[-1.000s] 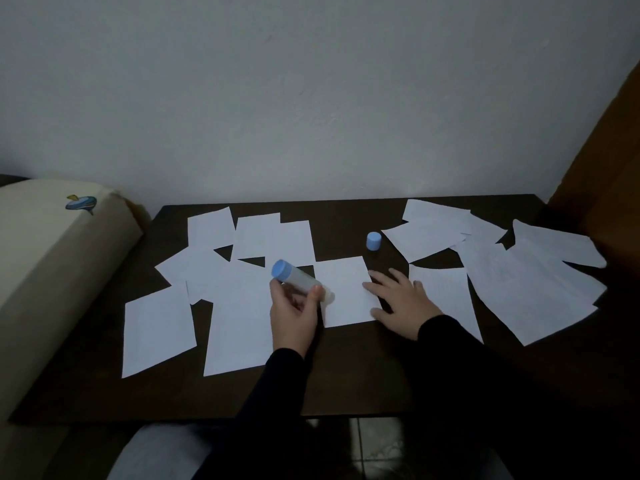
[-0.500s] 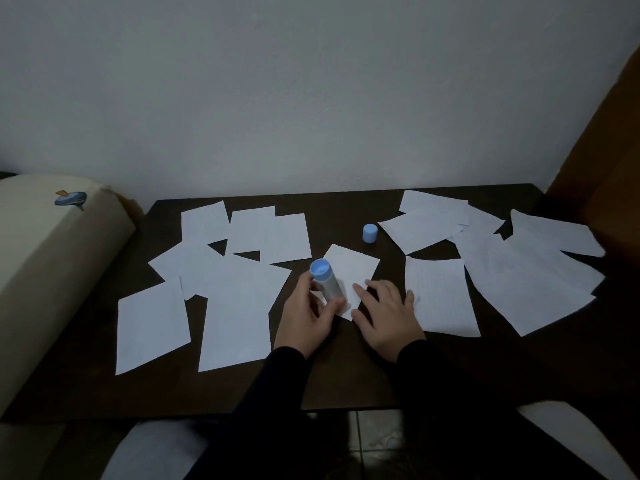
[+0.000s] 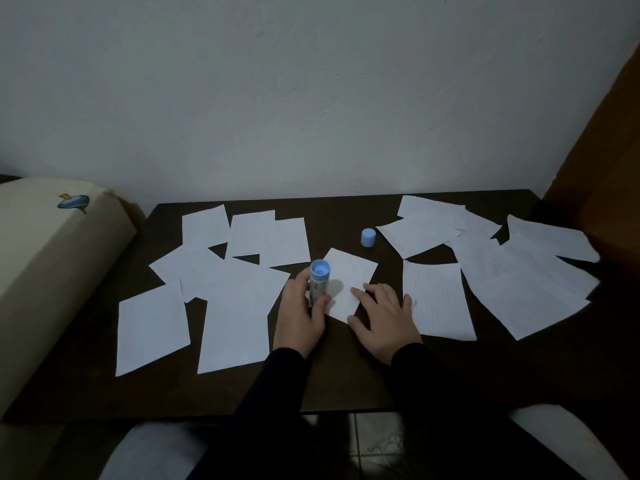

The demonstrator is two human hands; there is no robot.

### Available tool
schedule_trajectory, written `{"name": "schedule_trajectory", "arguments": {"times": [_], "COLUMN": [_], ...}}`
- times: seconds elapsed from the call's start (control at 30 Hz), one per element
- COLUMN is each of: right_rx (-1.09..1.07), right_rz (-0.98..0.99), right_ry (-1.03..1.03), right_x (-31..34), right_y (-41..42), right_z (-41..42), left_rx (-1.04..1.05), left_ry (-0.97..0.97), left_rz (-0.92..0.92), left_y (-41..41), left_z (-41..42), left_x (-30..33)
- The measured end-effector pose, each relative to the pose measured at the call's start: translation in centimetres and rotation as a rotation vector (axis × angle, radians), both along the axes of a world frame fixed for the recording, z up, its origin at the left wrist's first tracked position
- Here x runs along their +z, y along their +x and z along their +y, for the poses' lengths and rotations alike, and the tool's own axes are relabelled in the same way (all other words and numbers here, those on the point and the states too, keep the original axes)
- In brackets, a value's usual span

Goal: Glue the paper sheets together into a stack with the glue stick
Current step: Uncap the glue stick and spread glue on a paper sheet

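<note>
The left hand (image 3: 300,318) grips the uncapped glue stick (image 3: 318,284) upright on a small sheet (image 3: 349,277) mid-table (image 3: 346,375); the right hand (image 3: 382,322) presses that sheet flat with spread fingers. The cap (image 3: 367,237) stands behind it, with loose sheets (image 3: 239,306) on both sides.

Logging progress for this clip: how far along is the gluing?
Done: the cap is off, standing on the table. In hand: left hand holds the glue stick on a small sheet; right hand pins it. Left: no stack is visible.
</note>
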State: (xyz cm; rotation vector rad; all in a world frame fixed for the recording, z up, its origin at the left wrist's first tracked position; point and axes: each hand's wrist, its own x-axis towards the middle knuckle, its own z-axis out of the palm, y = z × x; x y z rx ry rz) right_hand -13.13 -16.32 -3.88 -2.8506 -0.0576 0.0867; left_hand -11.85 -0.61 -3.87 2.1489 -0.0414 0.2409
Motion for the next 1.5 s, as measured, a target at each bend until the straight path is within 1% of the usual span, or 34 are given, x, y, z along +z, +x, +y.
{"name": "schedule_trajectory", "arguments": {"times": [0.13,0.23,0.3,0.33,0.43,0.5,0.57,0.63,0.73,0.8,0.83,0.87,0.93,1.0,1.07,1.37,1.5], "right_rx": [0.0,0.0,0.0,0.001,0.013,0.018,0.019,0.038,0.083,0.049,0.014,-0.027,-0.093,-0.092,-0.065,-0.052,-0.063], "right_rz": [0.004,-0.002,0.001,0.001,-0.013,-0.012,-0.012,-0.031,-0.118,-0.208,-0.23,-0.223,-0.14,-0.042,0.005,0.004,-0.014], "right_ry": [0.008,0.004,0.004,0.005,0.004,0.008,0.007,-0.001,0.071,0.121,0.105,0.07,0.001,-0.028,-0.031,0.021,0.027], "right_x": [0.0,-0.1,-0.1,-0.1,-0.1,-0.1,0.0,0.0,-0.1,0.0,0.1,0.2,0.4,0.4,0.2,0.2,0.1], "right_y": [0.0,0.0,0.0,0.0,0.0,-0.1,-0.2,-0.4,-0.9,-0.9,-0.5,-0.1,0.8,1.3,1.4,1.1,1.2], "right_z": [0.0,0.0,0.0,0.0,-0.1,-0.2,-0.1,-0.3,-0.6,-0.7,-0.8,-0.9,-1.1,-1.2,-1.3,-1.4,-1.4], "left_rx": [0.133,0.176,0.208,0.229,0.289,0.337,0.396,0.423,0.383,0.324,0.291,0.258,0.183,0.11,0.052,-0.123,-0.128], "left_ry": [-0.063,-0.077,-0.119,-0.168,-0.426,-0.561,-0.641,-0.672,-0.604,-0.512,-0.476,-0.45,-0.388,-0.291,-0.218,-0.017,0.036], "left_rz": [0.052,0.037,0.037,0.041,0.041,0.035,0.029,0.023,0.034,0.02,0.02,0.029,0.053,0.067,0.084,0.091,0.082], "left_y": [0.4,0.6,0.7,0.7,0.5,0.4,0.5,0.5,0.4,0.2,0.2,0.3,0.7,1.5,2.6,4.4,5.0], "left_z": [-0.1,-0.2,-0.1,0.0,0.7,1.1,1.2,1.1,0.8,0.3,-0.2,-0.7,-1.9,-3.1,-4.2,-6.7,-6.2], "left_x": [0.1,-0.1,-0.1,-0.1,0.4,0.7,0.8,0.9,0.9,1.1,1.3,1.5,2.0,2.5,2.8,2.3,2.0]}}
